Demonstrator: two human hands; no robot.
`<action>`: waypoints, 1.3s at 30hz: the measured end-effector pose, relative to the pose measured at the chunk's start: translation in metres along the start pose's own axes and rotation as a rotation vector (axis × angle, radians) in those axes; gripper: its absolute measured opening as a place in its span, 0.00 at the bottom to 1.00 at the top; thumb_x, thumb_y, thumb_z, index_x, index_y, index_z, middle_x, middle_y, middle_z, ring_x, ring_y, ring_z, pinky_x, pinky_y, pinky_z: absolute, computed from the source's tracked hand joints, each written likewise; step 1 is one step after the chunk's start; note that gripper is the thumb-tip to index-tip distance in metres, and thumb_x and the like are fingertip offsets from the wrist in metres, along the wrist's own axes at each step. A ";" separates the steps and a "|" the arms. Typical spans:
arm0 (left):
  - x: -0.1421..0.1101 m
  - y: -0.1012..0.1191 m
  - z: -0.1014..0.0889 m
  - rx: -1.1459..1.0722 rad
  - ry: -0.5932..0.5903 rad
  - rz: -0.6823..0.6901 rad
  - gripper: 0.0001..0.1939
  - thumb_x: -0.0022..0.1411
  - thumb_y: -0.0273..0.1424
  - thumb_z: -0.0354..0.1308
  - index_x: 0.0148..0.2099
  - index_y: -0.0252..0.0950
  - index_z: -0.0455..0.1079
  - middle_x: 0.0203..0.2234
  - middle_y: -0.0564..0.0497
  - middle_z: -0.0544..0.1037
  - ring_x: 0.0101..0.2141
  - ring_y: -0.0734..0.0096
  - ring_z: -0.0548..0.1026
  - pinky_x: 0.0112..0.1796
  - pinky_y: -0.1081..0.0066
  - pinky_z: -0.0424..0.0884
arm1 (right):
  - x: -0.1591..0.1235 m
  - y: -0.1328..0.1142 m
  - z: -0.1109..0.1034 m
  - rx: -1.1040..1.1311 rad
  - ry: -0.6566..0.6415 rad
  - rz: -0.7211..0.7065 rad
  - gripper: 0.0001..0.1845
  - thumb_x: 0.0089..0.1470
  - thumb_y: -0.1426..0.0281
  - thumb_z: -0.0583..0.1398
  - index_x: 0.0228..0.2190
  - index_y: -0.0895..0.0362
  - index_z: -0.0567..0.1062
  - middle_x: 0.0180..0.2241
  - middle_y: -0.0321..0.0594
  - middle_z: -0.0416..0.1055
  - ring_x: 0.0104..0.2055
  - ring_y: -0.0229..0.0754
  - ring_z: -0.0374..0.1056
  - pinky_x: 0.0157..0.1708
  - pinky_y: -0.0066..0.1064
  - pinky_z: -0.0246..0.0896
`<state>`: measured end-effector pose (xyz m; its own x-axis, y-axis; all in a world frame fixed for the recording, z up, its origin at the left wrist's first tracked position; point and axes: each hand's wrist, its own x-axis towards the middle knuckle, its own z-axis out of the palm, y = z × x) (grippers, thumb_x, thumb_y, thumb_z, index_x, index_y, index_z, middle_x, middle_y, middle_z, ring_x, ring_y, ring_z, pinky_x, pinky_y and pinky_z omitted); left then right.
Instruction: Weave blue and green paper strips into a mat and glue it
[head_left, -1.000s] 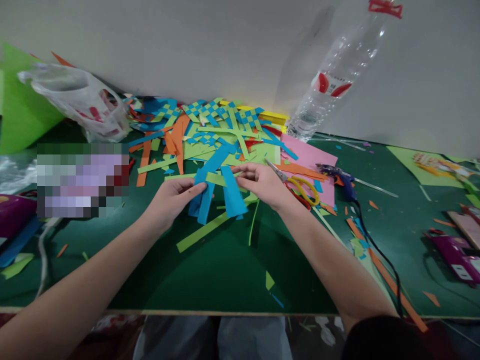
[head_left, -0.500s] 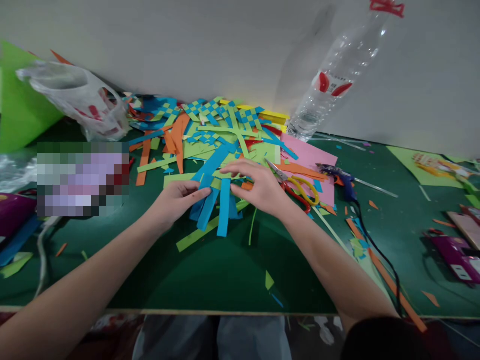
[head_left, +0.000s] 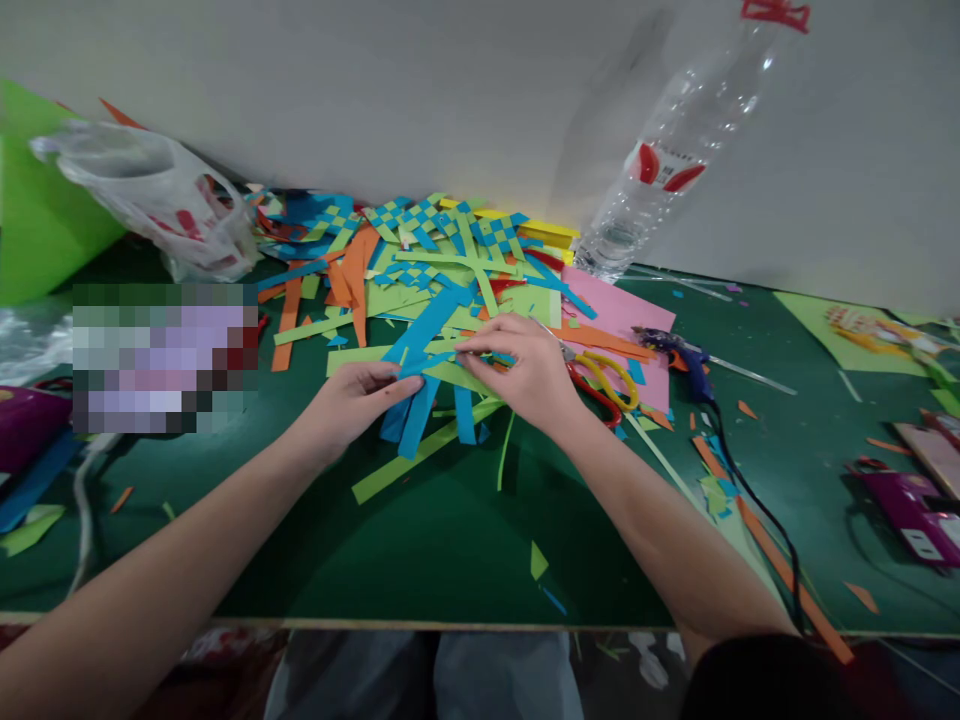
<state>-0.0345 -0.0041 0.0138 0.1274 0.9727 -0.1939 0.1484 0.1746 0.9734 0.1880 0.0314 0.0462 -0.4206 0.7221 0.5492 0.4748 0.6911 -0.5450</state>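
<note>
My left hand point(head_left: 358, 402) is closed in a pinch on blue paper strips point(head_left: 415, 420), whose lower ends hang down over the green tabletop. Thumb and fingertips of my right hand point(head_left: 529, 372) are pressed together at the end of a blue paper strip point(head_left: 442, 358) that runs between both hands. A light green strip point(head_left: 459, 376) crosses just below it. Part of the join between the strips is hidden by my fingers. Yellow-and-red-handled scissors point(head_left: 606, 380) lie right beside my right hand.
Behind my hands lies a heap of blue-and-green woven paper pieces point(head_left: 427, 222) and orange scraps point(head_left: 352, 272). A clear plastic bottle point(head_left: 671, 165) leans at the wall. To the right are pink paper point(head_left: 619, 305) and a corded blue glue gun point(head_left: 690, 370); a plastic bag point(head_left: 176, 205) stands left.
My right hand has gone from spread fingers to a pinch. The blue strip that hung toward me is now lifted from there, uncovering the green strip. My left hand stays put.
</note>
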 end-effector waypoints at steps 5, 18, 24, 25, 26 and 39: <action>0.000 -0.001 0.000 -0.010 0.018 0.005 0.17 0.51 0.46 0.67 0.33 0.37 0.78 0.29 0.48 0.82 0.28 0.67 0.78 0.29 0.71 0.75 | 0.001 -0.005 -0.001 0.003 -0.034 0.135 0.08 0.57 0.64 0.63 0.30 0.52 0.81 0.32 0.37 0.79 0.36 0.43 0.73 0.42 0.37 0.65; 0.000 0.001 0.000 -0.077 0.034 -0.047 0.19 0.50 0.45 0.69 0.37 0.35 0.78 0.29 0.47 0.82 0.27 0.68 0.78 0.28 0.72 0.76 | 0.002 -0.008 -0.001 0.063 -0.058 0.209 0.12 0.56 0.64 0.63 0.23 0.55 0.77 0.28 0.36 0.78 0.32 0.40 0.72 0.38 0.33 0.64; 0.001 0.000 0.000 -0.088 0.038 -0.033 0.17 0.50 0.44 0.69 0.36 0.36 0.78 0.30 0.47 0.82 0.27 0.68 0.78 0.27 0.73 0.75 | 0.002 -0.010 0.000 0.042 -0.073 0.192 0.10 0.54 0.63 0.64 0.25 0.54 0.78 0.30 0.36 0.78 0.34 0.42 0.73 0.47 0.40 0.62; 0.001 0.000 0.000 -0.091 0.043 -0.027 0.17 0.50 0.44 0.69 0.35 0.36 0.78 0.31 0.47 0.82 0.27 0.68 0.78 0.27 0.72 0.75 | 0.002 -0.010 0.000 0.052 -0.075 0.187 0.09 0.54 0.63 0.64 0.26 0.53 0.79 0.30 0.36 0.79 0.35 0.42 0.73 0.49 0.42 0.62; 0.001 0.000 0.000 -0.091 0.048 -0.019 0.17 0.50 0.44 0.69 0.34 0.36 0.78 0.30 0.47 0.82 0.27 0.68 0.77 0.27 0.72 0.75 | 0.002 -0.010 0.000 0.072 -0.079 0.184 0.07 0.54 0.64 0.64 0.28 0.53 0.79 0.31 0.36 0.79 0.35 0.42 0.73 0.49 0.42 0.62; 0.000 0.001 0.001 -0.085 0.052 -0.037 0.17 0.50 0.43 0.68 0.35 0.35 0.77 0.28 0.48 0.80 0.25 0.69 0.76 0.24 0.74 0.72 | 0.000 -0.005 0.005 0.339 -0.160 0.297 0.17 0.45 0.63 0.69 0.38 0.55 0.77 0.44 0.41 0.76 0.44 0.42 0.72 0.46 0.37 0.68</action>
<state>-0.0332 -0.0039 0.0148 0.0717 0.9715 -0.2259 0.0679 0.2212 0.9728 0.1817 0.0279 0.0457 -0.4311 0.8675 0.2483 0.3249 0.4059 -0.8542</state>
